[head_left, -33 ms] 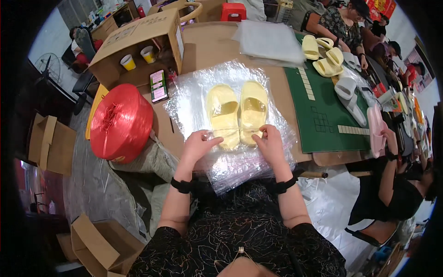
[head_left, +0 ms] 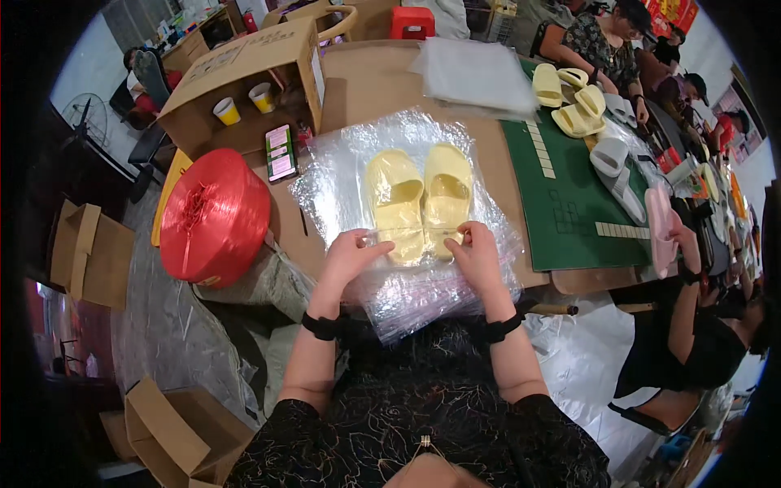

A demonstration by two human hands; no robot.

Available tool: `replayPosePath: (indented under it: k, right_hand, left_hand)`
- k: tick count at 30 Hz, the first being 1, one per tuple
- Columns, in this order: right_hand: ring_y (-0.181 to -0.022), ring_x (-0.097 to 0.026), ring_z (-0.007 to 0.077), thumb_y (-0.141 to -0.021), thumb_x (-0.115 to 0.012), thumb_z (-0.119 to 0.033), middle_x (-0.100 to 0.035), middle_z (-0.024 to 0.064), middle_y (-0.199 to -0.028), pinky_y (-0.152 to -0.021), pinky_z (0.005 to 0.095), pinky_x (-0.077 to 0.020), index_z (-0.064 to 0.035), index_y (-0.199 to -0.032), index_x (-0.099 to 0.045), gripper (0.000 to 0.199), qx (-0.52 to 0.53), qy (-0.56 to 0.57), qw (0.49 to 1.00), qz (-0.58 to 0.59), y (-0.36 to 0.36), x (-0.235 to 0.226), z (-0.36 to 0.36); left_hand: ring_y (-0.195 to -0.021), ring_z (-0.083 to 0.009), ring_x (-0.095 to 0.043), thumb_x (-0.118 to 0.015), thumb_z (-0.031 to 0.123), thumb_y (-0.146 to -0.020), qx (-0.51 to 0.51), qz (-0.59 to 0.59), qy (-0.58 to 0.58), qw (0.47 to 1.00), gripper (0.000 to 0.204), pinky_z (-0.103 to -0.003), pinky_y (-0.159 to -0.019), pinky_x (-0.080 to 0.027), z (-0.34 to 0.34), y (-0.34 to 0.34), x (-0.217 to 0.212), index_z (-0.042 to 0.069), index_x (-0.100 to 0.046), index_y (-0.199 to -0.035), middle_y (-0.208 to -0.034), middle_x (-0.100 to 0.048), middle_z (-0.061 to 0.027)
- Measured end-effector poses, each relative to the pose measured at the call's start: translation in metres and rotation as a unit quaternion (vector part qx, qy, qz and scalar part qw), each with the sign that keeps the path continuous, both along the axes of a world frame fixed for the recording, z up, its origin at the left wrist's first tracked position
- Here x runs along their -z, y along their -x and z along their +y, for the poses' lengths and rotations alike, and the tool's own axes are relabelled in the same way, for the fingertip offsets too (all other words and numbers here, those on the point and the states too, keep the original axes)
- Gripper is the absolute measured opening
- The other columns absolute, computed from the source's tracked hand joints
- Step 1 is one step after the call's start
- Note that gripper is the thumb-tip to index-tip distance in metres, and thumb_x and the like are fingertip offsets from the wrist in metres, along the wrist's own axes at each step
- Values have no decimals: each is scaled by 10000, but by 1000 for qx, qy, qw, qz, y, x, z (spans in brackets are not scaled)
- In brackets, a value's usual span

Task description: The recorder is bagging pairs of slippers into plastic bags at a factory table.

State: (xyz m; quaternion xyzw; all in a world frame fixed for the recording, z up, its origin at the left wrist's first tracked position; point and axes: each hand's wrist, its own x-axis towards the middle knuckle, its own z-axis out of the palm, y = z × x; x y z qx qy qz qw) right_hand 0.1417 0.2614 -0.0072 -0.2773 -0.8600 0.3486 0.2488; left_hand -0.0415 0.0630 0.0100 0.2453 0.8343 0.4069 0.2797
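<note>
A pair of pale yellow slide slippers lies side by side, toes pointing away from me, within clear plastic on the table. Across their heels runs the edge of a clear plastic bag. My left hand pinches this edge beside the left slipper's heel, and my right hand pinches it beside the right one. Both thumbs point inward over the heels. Beneath lies a stack of clear bags, its layers fanned out toward my body.
Left of the bags sit a red twine roll, a phone and a cardboard box holding paper cups. Flat plastic sheets lie at the back. On the right, a green mat borders more slippers and co-workers.
</note>
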Motion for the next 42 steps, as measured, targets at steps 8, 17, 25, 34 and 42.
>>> replayPosePath:
  k: [8, 17, 25, 34, 42]
  right_hand:
    - [-900, -536, 317, -776, -757, -206, -562, 132, -903, -824, 405, -443, -3, -1118, -562, 442, 16, 24, 1000, 8, -2, 11, 4]
    - [-932, -524, 228, -742, -814, -211, -473, 150, -1197, -724, 326, -482, 4, -1337, -418, 746, 91, -5, 993, 71, -10, -11, -9]
    - [-892, -558, 167, -746, -806, -102, -522, 168, -1216, -702, 282, -516, 36, -1385, -379, 781, -32, 388, 897, 211, -26, -35, -10]
    - [-944, -607, 153, -891, -678, -54, -637, 112, -1107, -821, 284, -495, 26, -1201, -546, 346, 19, 191, 928, 321, -19, -22, -53]
    - [-1049, -627, 197, -820, -722, -21, -610, 122, -1209, -883, 335, -533, 26, -1322, -474, 562, -435, 205, 876, 38, -41, -55, -71]
  left_hand:
    - [-857, -164, -648, -767, 131, -811, -97, -266, -273, 920, 506, -281, -782, -506, 25, -29, -8, -56, -490, -1192, -1048, -656, -133]
    - [-1039, -212, -631, -674, 44, -848, -67, -474, -316, 819, 430, -306, -879, -519, 17, -42, -5, -24, -550, -1254, -1173, -623, -102]
    - [-1190, -238, -554, -613, -57, -793, 147, -185, -462, 855, 517, -347, -1022, -439, -12, -53, -11, -35, -518, -1301, -1263, -585, -141]
    - [-1248, -207, -499, -609, 14, -892, 44, -382, -448, 807, 606, -349, -1074, -391, 9, -86, -13, 8, -358, -1443, -1351, -522, -129]
    - [-1108, -200, -604, -566, -100, -821, -84, -320, -344, 879, 454, -351, -957, -491, -150, -91, 10, 27, -593, -1256, -1239, -625, -89]
